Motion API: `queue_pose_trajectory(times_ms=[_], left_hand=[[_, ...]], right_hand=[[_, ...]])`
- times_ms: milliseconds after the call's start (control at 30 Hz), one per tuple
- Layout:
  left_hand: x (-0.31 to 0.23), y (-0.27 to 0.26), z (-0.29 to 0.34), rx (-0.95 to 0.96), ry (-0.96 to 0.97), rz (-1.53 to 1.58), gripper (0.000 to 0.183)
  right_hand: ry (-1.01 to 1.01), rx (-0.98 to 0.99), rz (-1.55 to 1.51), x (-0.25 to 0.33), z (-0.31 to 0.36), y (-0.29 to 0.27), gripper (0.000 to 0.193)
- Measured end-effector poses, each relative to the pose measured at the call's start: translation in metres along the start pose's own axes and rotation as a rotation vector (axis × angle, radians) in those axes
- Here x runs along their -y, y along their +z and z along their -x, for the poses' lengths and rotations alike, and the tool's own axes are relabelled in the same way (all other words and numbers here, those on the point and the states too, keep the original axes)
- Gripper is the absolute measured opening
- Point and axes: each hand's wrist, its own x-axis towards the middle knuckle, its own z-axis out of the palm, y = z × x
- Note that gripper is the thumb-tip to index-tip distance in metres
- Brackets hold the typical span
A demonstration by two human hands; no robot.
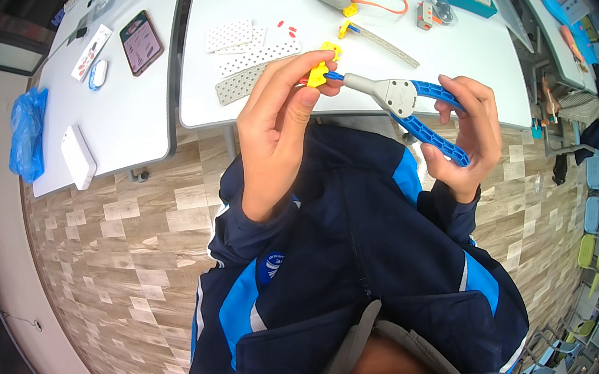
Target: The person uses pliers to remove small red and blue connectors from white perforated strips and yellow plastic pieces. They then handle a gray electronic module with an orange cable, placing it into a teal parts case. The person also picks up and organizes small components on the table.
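Phone [141,43]: is lying on the left table [122,111], apparently aside.
Plates [254,59]: are lying flat, probably within easy reach.
Left hand [277,115]: is pinching the yellow piece [317,75], seemingly steadying it.
Yellow piece: is sitting beside the pliers' [399,98] tips.
Pliers: are pointing left, toward the piece.
Right hand [474,135]: is grasping both spread handles [434,142], apparently controlling the tips.
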Motion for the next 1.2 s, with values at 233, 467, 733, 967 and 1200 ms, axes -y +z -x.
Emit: queue_pose_trajectory(times_ms=[233,467,733,967,1200], left_hand=[[-0.001,-0.005,-0.001,0.029,0.007,-0.07,0.028],[-0.003,-0.008,-0.009,0.058,0.105,-0.277,0.025],[0.017,-0.023,-0.011,0.007,0.097,-0.158,0.027],[-0.001,-0.077,-0.04,-0.462,0.168,-0.098,0.033],[0.042,-0.032,-0.008,0.028,-0.386,0.394,0.039]], right_hand=[[0.048,0.084,-0.022,0.005,-0.001,0.003,0.066],[0.305,0.559,0.105,0.012,0.006,0.023,0.07],[1.046,0.685,-1.32,0.014,0.036,0.049,0.058],[1.327,0.66,-1.966,0.007,0.039,0.041,0.06],[1.255,0.649,-1.651,0.002,0.038,0.05,0.063]])
